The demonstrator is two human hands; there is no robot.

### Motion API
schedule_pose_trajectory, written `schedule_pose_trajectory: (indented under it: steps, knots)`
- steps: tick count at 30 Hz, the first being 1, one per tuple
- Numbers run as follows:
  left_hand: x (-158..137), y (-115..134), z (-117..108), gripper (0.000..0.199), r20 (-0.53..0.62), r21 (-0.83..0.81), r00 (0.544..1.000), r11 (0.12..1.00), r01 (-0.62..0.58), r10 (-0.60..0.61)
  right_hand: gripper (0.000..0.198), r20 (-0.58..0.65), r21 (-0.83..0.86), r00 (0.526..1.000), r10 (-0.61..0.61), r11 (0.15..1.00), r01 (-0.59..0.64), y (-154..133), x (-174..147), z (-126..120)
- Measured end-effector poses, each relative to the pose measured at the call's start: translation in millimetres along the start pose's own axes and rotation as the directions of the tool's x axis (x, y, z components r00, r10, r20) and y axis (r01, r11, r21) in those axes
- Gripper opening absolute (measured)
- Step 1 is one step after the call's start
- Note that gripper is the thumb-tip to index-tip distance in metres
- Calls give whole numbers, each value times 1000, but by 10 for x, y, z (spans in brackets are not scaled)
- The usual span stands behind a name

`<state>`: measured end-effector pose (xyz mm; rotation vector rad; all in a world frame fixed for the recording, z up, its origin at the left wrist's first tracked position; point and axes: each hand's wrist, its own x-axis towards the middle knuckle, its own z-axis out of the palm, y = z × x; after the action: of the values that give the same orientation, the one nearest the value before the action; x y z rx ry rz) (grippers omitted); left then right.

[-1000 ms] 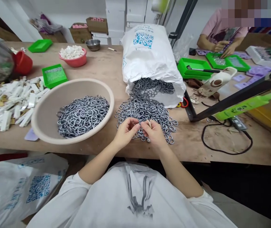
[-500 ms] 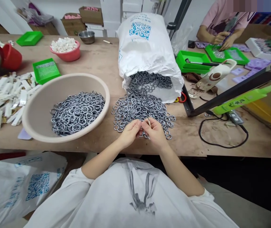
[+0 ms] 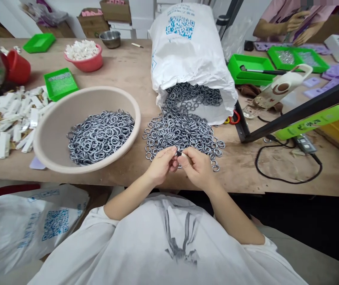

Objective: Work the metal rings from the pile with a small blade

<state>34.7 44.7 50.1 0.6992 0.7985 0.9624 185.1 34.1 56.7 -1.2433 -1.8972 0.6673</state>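
My left hand (image 3: 162,165) and my right hand (image 3: 197,166) meet over the near edge of a pile of grey rings (image 3: 181,132). In my right hand, between thumb and fingers, is a small dark-tipped tool (image 3: 179,153), its tip pointing at the left fingertips. My left thumb and fingers are pinched together; what they hold is mostly hidden, too small to name. The pile spills from the mouth of a white sack (image 3: 191,59) lying behind it. To the left stands a beige basin (image 3: 50,130) holding many more grey rings.
White pieces (image 3: 12,114) lie heaped at far left, near a green tray (image 3: 61,95) and a pink bowl (image 3: 89,65). At right, a black metal bar (image 3: 300,114) slants above a cable (image 3: 258,166). Beyond it, a co-worker's hands (image 3: 302,29) hold something near green trays.
The tool in my right hand has swung from pointing upward to pointing left, its dark tip now showing. The view has shifted slightly. The co-worker's hands have lifted from the green tray.
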Motion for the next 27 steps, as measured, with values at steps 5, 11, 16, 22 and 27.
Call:
schedule_pose_trajectory:
  steps: [5, 11, 16, 22, 27]
  knots:
    - [-31, 5, 31, 43, -7, -14, 1000, 1000, 11, -11, 31, 10, -112, 996, -91, 989, 91, -37, 0, -10]
    - [-48, 2, 36, 41, 12, -19, 1000, 1000, 25, -25, 36, 49, -115, 995, -85, 989, 90, -67, -20, -28]
    - [-126, -23, 38, 46, 235, 4, 968, 996, 88, -87, 43, -100, 9, 988, 115, 993, -115, 230, 80, -36]
    - [-62, -38, -178, 39, 147, 75, 987, 996, 56, -67, 53, -412, -77, 842, 349, 907, -414, 1050, 178, -535]
    - [81, -118, -317, 40, 51, -26, 992, 993, 117, -116, 46, -350, -422, 827, 440, 715, -558, 1531, 121, -757]
